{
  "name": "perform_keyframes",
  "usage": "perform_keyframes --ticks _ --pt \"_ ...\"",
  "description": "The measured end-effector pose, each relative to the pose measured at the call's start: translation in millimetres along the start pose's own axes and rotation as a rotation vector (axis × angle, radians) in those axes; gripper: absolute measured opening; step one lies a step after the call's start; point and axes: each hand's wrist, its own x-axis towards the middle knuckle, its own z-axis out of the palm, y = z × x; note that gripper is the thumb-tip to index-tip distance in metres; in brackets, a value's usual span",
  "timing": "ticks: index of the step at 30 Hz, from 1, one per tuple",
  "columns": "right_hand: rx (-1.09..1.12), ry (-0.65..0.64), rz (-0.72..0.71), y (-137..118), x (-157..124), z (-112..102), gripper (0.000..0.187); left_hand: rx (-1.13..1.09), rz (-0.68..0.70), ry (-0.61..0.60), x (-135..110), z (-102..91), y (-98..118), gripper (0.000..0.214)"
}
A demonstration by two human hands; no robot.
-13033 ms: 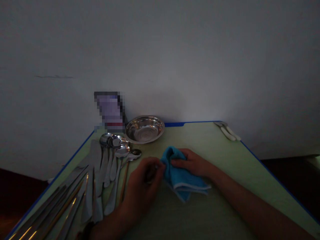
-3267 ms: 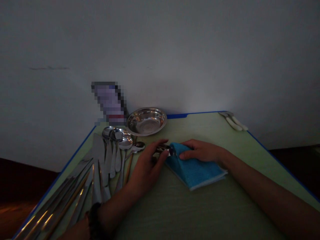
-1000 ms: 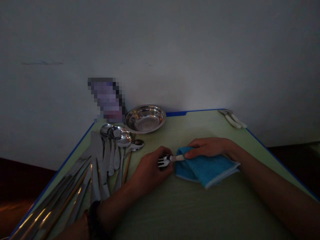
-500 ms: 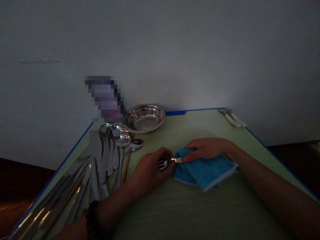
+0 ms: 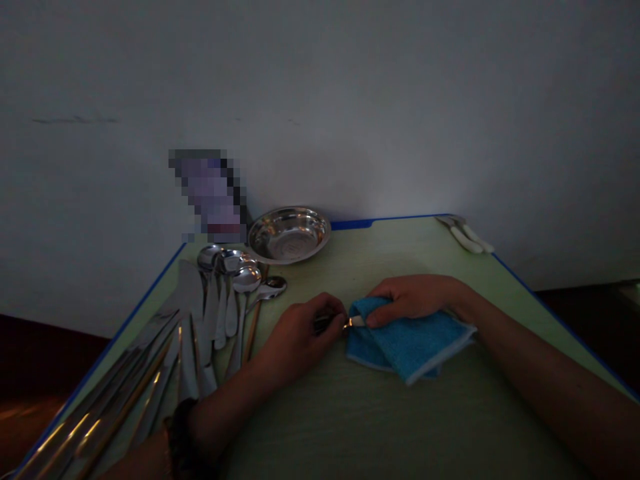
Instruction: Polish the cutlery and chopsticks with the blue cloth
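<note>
Fork [image 5: 356, 321] with a pale handle sits between a worker's two bare hands at a greenish table [image 5: 390, 427]: the left hand [image 5: 300, 337] curls thumb and fingers around the metal end, while the right hand [image 5: 415, 297] pinches a folded blue cloth [image 5: 425, 343] about the handle end. Work on this piece looks to be midway, with the cloth wrapped on; how much has been wiped cannot be told. Spoons [image 5: 247, 279] and long flat cutlery [image 5: 186, 290] crowd the table's left side, a steel bowl [image 5: 290, 247] stands behind the spoons, and two pale-handled utensils [image 5: 465, 238] rest apart at the far right corner; nothing shows for certain which are finished and which remain. Between fingers and cloth, only a short stretch of the fork is plain to see, a bright golden glint on its neck beside the dull whitish handle, its head dim in the left hand's shadow and its tines hard to make out
</note>
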Motion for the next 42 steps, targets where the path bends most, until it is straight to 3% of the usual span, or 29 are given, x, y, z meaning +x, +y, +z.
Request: perform_keyframes --ticks 3,10,13,17,31,37,42 --pt "0.041 0.002 0.005 2.2 0.2 -0.1 0.036 -0.044 -0.009 0.002 -0.7 -0.4 1.4 0.010" --pt "0.413 0.000 0.025 16.5 -3.3 -2.6 0.036 -0.304 -0.055 0.043 -3.7 -1.7 5.2 0.017" --pt "0.352 -0.004 0.023 15.5 -2.6 -2.1 0.033 -0.138 -0.044 0.103 -2.8 0.4 3.0 0.016" --pt "0.207 -0.016 0.027 7.0 0.4 1.0 0.032 0.018 0.016 0.072 -1.6 1.7 0.2 0.021" --pt "-0.311 0.231 -0.117 -11.0 10.0 17.6 0.033 0.031 0.016 0.001 -2.7 0.6 -2.8 0.020" --pt "-0.148 0.151 -0.128 -7.6 10.9 14.6 0.030 0.002 0.043 -0.003 -3.1 -2.0 -0.8 0.022" --pt "-0.003 0.173 -0.116 -0.5 10.4 12.7 0.032 -0.052 0.044 0.046 -1.1 -4.3 2.0 0.020"
